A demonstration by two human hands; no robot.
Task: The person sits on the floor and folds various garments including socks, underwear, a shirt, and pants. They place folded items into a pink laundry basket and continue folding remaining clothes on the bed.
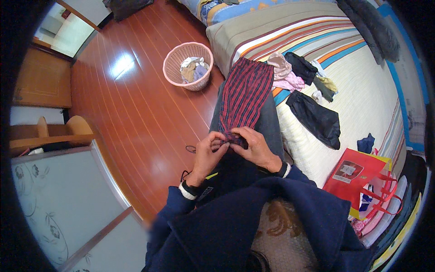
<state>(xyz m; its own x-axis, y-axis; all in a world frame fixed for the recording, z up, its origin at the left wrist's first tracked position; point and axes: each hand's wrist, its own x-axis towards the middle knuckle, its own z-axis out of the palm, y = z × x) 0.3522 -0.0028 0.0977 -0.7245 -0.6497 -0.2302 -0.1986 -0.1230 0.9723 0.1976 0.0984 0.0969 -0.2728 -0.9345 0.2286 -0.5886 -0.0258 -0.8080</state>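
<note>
A red and black striped garment (248, 90), which looks like a pair of cloth trousers or shorts, lies across my lap. Its near end is bunched up between my two hands. My left hand (209, 154) pinches the gathered edge from the left, thumb and fingers pressed together. From the right, my right hand (257, 149) grips the same bunched edge, its thumb close to the left one. The fingertips nearly meet, and the folds between them are partly hidden. Dark grey trousers (271, 131) cover my legs beneath the garment.
A pink plastic basket (170, 68) with clothes inside stands on the reddish wood floor (136, 104). On the bed (303, 136) at right lie black shorts (316, 120), a pink garment (290, 82) and other small clothes. A red bag (355, 174) sits near the bed's edge; a frosted-panel cabinet (72, 199) is at left.
</note>
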